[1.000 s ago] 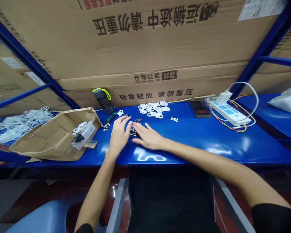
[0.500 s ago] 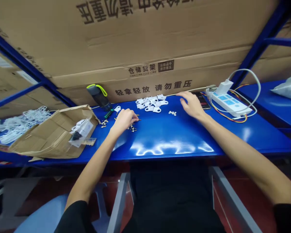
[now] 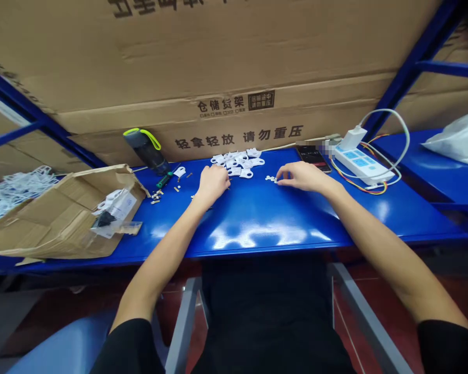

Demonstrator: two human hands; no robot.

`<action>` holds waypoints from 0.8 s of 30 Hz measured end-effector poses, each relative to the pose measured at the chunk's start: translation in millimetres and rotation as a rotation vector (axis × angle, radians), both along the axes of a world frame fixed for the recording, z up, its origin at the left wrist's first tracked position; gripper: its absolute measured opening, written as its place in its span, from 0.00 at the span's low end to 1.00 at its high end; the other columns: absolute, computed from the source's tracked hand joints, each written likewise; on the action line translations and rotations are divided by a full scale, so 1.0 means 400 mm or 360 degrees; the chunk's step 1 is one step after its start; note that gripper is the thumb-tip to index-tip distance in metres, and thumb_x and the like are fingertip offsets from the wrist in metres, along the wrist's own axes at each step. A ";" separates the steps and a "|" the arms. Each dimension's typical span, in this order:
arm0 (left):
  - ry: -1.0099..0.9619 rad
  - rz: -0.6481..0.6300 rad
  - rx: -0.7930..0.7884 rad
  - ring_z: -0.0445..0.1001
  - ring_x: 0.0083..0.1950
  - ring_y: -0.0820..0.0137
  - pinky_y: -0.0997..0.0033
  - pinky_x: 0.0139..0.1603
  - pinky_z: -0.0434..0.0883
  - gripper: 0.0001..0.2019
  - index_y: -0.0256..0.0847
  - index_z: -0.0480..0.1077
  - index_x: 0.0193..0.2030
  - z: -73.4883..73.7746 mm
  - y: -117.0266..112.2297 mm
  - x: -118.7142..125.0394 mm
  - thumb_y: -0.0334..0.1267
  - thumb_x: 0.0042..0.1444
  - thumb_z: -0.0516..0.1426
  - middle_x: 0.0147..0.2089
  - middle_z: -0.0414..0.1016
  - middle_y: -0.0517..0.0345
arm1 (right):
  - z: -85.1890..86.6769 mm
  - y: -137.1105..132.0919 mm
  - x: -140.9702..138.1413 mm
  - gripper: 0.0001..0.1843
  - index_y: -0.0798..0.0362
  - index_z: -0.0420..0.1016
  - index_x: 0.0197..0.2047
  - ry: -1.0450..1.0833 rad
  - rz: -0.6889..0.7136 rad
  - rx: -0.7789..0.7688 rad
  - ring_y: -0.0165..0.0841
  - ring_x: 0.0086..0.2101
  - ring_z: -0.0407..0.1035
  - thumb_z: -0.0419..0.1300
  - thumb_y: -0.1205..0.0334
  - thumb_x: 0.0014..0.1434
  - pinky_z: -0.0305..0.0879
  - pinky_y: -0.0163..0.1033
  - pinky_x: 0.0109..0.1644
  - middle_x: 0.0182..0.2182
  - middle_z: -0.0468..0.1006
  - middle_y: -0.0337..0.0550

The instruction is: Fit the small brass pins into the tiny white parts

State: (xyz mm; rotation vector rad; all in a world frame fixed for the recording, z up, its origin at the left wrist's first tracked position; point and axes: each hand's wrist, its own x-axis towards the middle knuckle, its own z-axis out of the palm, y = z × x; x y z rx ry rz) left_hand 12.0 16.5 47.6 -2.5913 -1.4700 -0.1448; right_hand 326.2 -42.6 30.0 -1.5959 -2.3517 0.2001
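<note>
My left hand (image 3: 214, 184) is closed above the blue table, its fingertips pinched together. Whatever is between those fingers is too small and hidden to name. Small white and dark bits (image 3: 193, 197) show partly beneath it. My right hand (image 3: 304, 176) reaches down to a few small white parts (image 3: 271, 178), with thumb and forefinger closing on the piece at their right end. Behind and between the hands lies a pile of white flat plastic pieces with ring-shaped holes (image 3: 237, 162).
A green-handled screwdriver (image 3: 165, 179) and small metal-looking parts (image 3: 156, 196) lie left, before a dark bottle (image 3: 147, 151). An open cardboard box (image 3: 62, 213) holds plastic bags. At right are a phone (image 3: 314, 158) and a white power strip (image 3: 362, 163) with cables.
My right hand has come down and left from beside the phone to the small white parts, its fingers drawing together. My left hand has shifted slightly right, still closed. The camera view has moved.
</note>
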 end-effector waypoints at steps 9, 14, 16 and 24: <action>-0.0288 -0.0375 -0.0082 0.76 0.54 0.55 0.57 0.58 0.69 0.12 0.36 0.77 0.47 -0.057 -0.020 0.031 0.36 0.73 0.52 0.50 0.81 0.43 | -0.020 0.009 -0.015 0.10 0.49 0.86 0.47 -0.0031 -0.0040 -0.0025 0.40 0.39 0.78 0.66 0.56 0.66 0.67 0.40 0.44 0.40 0.87 0.43; -0.0481 -0.0611 -0.0092 0.76 0.53 0.59 0.60 0.58 0.68 0.12 0.38 0.74 0.53 -0.073 -0.041 0.060 0.36 0.76 0.49 0.50 0.81 0.48 | -0.016 0.003 -0.020 0.11 0.50 0.87 0.46 -0.0043 0.0006 -0.0011 0.41 0.40 0.78 0.64 0.56 0.67 0.69 0.42 0.46 0.41 0.87 0.46; -0.0527 -0.0680 -0.0081 0.76 0.55 0.59 0.61 0.59 0.67 0.11 0.39 0.74 0.51 -0.069 -0.047 0.061 0.36 0.77 0.50 0.52 0.81 0.49 | -0.010 -0.005 -0.032 0.14 0.50 0.86 0.49 0.0028 0.0054 0.0030 0.42 0.40 0.78 0.63 0.54 0.68 0.70 0.43 0.46 0.42 0.87 0.47; -0.0630 -0.0763 -0.0131 0.74 0.53 0.59 0.60 0.58 0.69 0.13 0.39 0.73 0.52 -0.070 -0.065 0.072 0.39 0.77 0.49 0.50 0.79 0.48 | -0.015 -0.033 -0.121 0.19 0.51 0.84 0.52 0.0410 0.0260 0.0254 0.40 0.39 0.77 0.58 0.49 0.72 0.70 0.43 0.47 0.43 0.86 0.47</action>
